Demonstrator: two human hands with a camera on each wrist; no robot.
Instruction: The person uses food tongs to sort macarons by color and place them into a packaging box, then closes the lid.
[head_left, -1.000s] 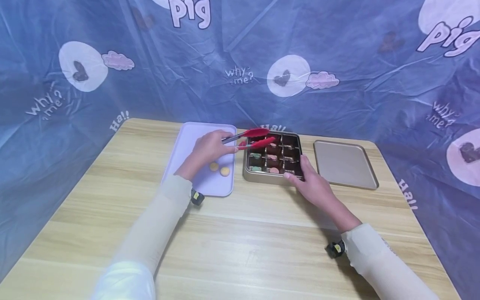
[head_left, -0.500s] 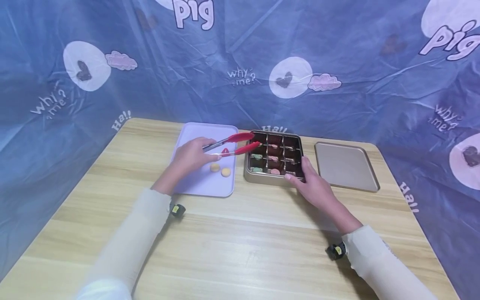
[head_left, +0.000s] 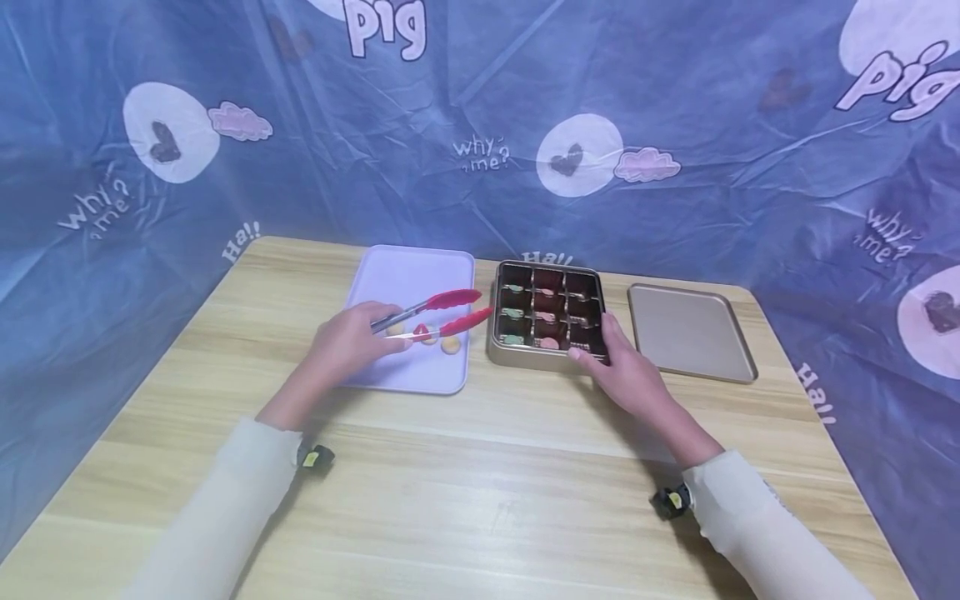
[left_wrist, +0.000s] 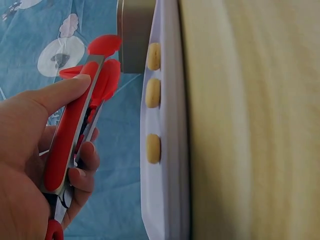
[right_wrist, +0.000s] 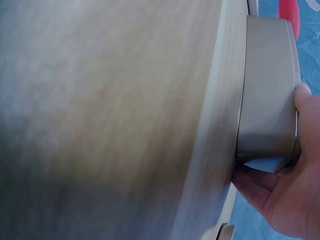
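A blue printed cloth [head_left: 675,100] hangs behind and around a wooden table [head_left: 480,467]. On the far part of the table lie, side by side, a pale purple tray [head_left: 405,275], a gold tin [head_left: 525,357] divided into small compartments, and the tin's lid [head_left: 690,332], which lies flat just to the right of the tin and apart from it.

The left hand [head_left: 347,343] hovers over the near part of the tray and grips a pair of red-tipped tongs [head_left: 442,312], the thumb along the top arm and the fingers curled under the lower one, as the left wrist view [left_wrist: 70,135] shows. The tips of the tongs stand a little apart and hold nothing; they point toward the tin, ending above the tray's right edge, short of the tin's left wall.

The right hand [head_left: 626,371] grasps the tin's near right corner, thumb along the front wall and fingers against the right side; the right wrist view [right_wrist: 295,185] shows it pressed to the wall of the tin [right_wrist: 267,90].

Three small round yellow biscuits [head_left: 450,345] lie on the tray below the tongs, in a row in the left wrist view [left_wrist: 153,91]. Small coloured sweets [head_left: 513,312] sit in the tin's compartments.
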